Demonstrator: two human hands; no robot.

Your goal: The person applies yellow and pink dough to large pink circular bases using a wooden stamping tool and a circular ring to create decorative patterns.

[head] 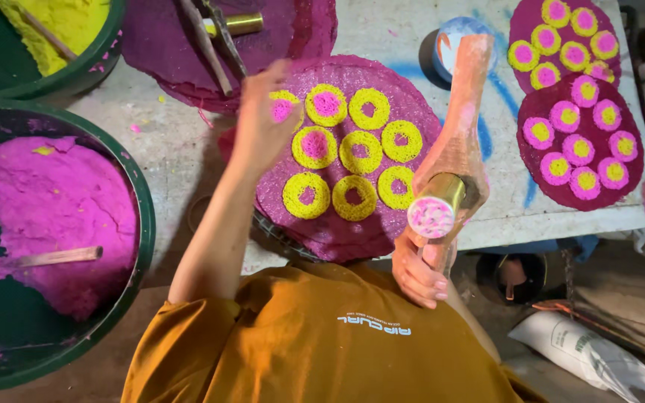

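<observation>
Right hand (421, 270) clamped round press tool (449, 160), long axis upright; left hand (263, 123), fingers loosely curled, nearer pink-filled yellow ring (284, 107).

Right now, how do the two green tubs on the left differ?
The big green tub holds pink paste, and a flat wooden stick lies on it. The upper green tub holds yellow paste, is cut off by the frame, and holds a thinner stick. Both are round, dark green and paste-stained.
</observation>
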